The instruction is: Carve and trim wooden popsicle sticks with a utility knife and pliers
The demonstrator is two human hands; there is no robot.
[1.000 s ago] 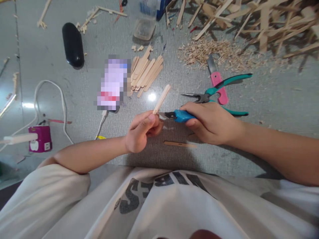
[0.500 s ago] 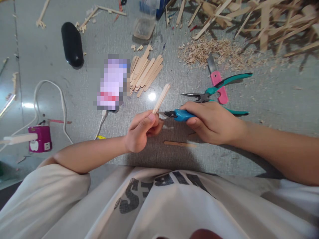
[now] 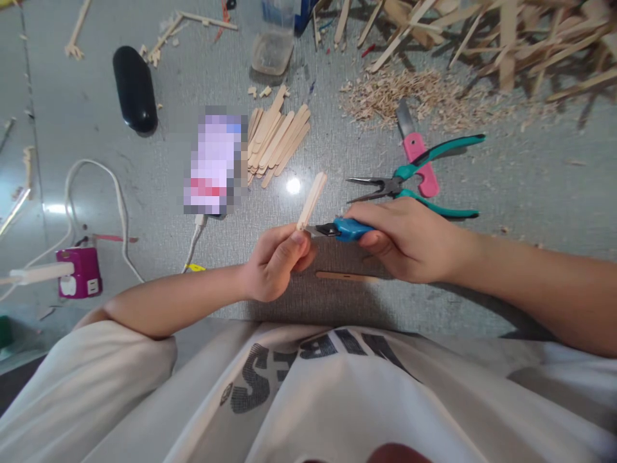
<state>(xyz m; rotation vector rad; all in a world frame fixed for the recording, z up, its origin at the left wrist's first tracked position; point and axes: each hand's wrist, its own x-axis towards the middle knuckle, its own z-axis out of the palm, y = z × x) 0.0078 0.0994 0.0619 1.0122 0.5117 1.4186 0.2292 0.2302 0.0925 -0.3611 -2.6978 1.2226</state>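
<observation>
Pinched between the thumb and fingers of my left hand (image 3: 279, 257) is a short bundle of popsicle sticks (image 3: 313, 198), tilted up and to the right. My right hand (image 3: 409, 241) is closed around a blue utility knife (image 3: 353, 229). Its blade points left and meets the lower end of the sticks, just above my left thumb; whether it has cut in I cannot tell. Below the knife, one loose popsicle stick (image 3: 344, 276) lies on the table.
Green-handled pliers (image 3: 393, 185) and a pink knife (image 3: 419, 164) lie beyond my right hand. Wood shavings (image 3: 395, 96) and a heap of sticks (image 3: 511, 45) are farther back. A stick pile (image 3: 277, 141), a phone (image 3: 214, 161) and a black case (image 3: 135, 90) are at left.
My left hand and the bundle have dropped slightly toward me. The knife has shifted a little left and down, its blade now at the bundle's lower end. The whole view has shifted slightly.
</observation>
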